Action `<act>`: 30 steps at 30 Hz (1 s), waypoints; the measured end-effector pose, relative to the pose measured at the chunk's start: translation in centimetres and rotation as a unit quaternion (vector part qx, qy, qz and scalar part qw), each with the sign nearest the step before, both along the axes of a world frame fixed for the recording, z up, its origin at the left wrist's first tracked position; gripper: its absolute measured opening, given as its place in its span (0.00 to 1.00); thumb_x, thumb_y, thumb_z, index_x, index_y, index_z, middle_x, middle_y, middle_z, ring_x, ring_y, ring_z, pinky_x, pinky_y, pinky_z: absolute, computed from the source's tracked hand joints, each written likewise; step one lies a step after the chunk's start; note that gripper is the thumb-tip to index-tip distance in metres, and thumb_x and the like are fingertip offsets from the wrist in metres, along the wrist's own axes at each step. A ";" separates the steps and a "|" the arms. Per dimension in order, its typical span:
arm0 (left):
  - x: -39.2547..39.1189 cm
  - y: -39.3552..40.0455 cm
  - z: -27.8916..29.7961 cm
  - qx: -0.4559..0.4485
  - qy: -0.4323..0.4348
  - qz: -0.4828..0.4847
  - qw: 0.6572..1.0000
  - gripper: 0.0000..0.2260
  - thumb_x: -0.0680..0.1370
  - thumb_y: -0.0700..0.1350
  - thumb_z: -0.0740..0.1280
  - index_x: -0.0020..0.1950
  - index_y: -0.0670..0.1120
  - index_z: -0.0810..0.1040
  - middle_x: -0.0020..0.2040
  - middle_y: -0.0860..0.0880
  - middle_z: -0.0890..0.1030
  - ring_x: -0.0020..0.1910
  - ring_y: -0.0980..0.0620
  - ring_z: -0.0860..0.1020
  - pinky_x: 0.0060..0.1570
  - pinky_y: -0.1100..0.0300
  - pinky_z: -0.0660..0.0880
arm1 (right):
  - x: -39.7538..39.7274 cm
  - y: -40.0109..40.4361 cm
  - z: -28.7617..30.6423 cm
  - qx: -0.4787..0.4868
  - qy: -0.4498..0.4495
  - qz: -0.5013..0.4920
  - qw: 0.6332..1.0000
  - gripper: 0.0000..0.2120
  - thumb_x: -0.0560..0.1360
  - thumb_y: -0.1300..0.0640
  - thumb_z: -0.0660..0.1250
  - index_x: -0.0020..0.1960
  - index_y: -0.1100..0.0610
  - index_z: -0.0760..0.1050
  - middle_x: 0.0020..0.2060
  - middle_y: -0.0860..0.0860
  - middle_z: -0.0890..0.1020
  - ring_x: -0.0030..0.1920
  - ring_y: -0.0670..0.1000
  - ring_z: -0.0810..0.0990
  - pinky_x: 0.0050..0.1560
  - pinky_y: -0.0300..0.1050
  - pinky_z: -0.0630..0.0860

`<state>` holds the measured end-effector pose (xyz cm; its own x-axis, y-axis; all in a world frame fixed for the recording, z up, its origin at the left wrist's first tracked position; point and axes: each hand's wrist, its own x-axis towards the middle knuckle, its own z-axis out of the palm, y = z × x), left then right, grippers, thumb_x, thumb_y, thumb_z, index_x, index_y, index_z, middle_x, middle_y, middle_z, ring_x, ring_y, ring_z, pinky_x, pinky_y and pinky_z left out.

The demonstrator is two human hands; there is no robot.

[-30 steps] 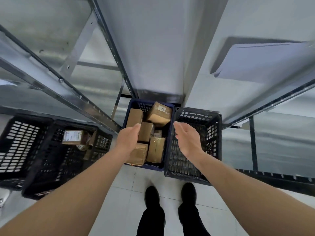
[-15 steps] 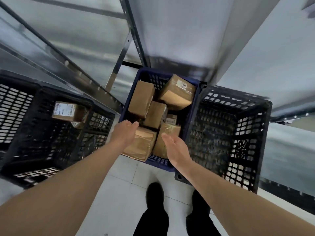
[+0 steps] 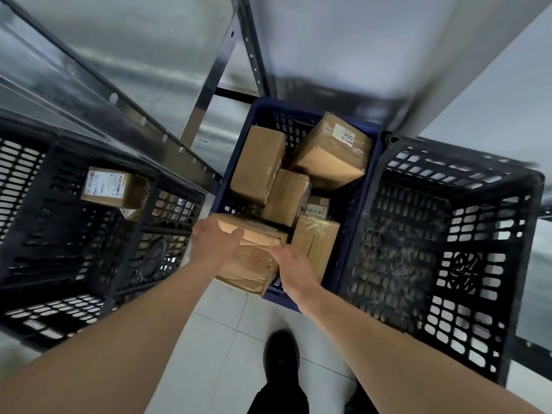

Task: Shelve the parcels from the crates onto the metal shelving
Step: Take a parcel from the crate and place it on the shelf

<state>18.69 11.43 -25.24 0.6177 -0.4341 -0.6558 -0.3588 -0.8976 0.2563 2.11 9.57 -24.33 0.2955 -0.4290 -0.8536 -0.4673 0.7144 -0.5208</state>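
Pale square floor tiles (image 3: 227, 324) with thin grey joints fill the 6 o'clock area. A plain light wall (image 3: 493, 94) rises toward 2 o'clock. Soft, even light gives a dull sheen to the grey metal surfaces from 10 to 12 o'clock.

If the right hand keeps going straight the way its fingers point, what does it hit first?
Most likely the crumpled parcel at the near edge of the blue crate. The right hand is open, its fingertips at that parcel's right side; contact can't be confirmed. The left hand is already on it.
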 end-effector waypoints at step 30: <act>-12.8 -0.4 16.1 -0.132 0.084 0.071 0.985 0.17 0.78 0.50 0.67 0.64 0.45 0.70 0.55 0.47 0.78 0.51 0.48 0.75 0.48 0.56 0.69 | -13.6 -1.5 14.6 -0.213 0.175 -0.129 0.953 0.14 0.81 0.43 0.58 0.52 0.51 0.75 0.44 0.46 0.81 0.43 0.46 0.77 0.43 0.48 0.70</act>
<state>5.85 11.05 -9.18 0.5774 -0.5195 -0.6299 -0.1669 -0.8303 0.5317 -11.48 8.07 -9.72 -0.1371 -0.7785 -0.6124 -0.5034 0.5872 -0.6338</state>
